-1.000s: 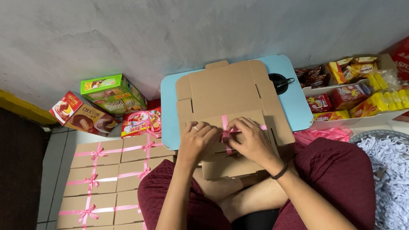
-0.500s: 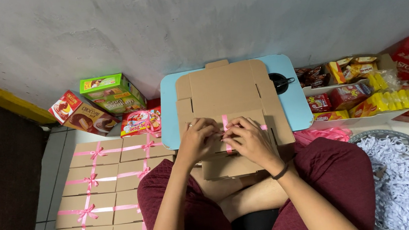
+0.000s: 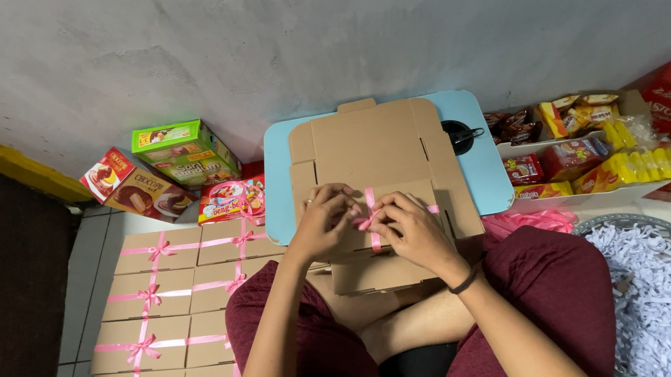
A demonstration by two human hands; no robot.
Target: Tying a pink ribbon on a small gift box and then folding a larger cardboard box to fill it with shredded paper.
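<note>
Pink ribbon (image 3: 370,210) pinched in both grips, left hand (image 3: 323,218) and right hand (image 3: 412,226), atop cardboard box (image 3: 381,245); I judge loops need even tension, knot centred.

Eight closed brown cardboard boxes tied with pink ribbon (image 3: 170,308) lie on the floor in two columns of four, some cut by the frame edge. One more small brown cardboard box (image 3: 384,233) sits under two hands, with one pink ribbon bow (image 3: 370,218) on it. One flat unfolded cardboard sheet (image 3: 372,149) lies on one light blue desk (image 3: 479,168). Three printed snack cartons stand by the wall: one green (image 3: 183,153), two red-brown (image 3: 129,186). One grey basket of white shredded paper (image 3: 669,297) shows at right.
</note>
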